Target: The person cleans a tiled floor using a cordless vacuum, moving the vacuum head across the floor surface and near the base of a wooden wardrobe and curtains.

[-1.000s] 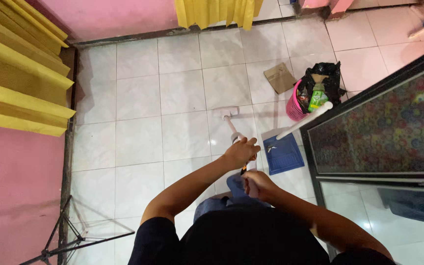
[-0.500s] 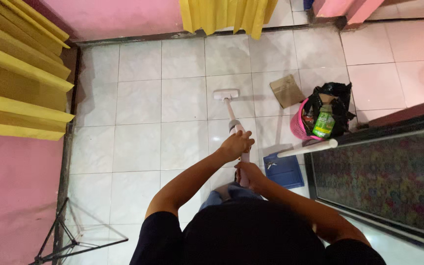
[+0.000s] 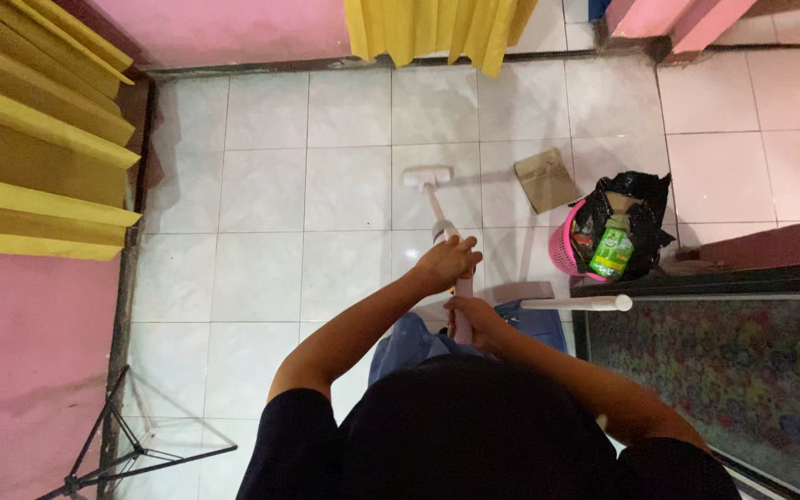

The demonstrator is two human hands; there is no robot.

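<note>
Gripping the stick vacuum (image 3: pixel 439 218) with both hands: left hand (image 3: pixel 443 262) wraps its fingers higher along the tube, right hand (image 3: pixel 470 323) clamps the handle nearer the body, steering the angled tool. Its head sits flat on the white tiled floor (image 3: pixel 261 194), near a cardboard scrap (image 3: pixel 545 180) and pink bin (image 3: pixel 567 248).

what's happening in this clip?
A person stands on a white tiled floor holding a stick vacuum with both hands: the left hand grips higher on the shaft, the right hand lower near the body. The vacuum head rests flat on the tiles ahead. To the right sit a blue dustpan with a white handle, a pink bin lined with a black bag, and a piece of cardboard.
</note>
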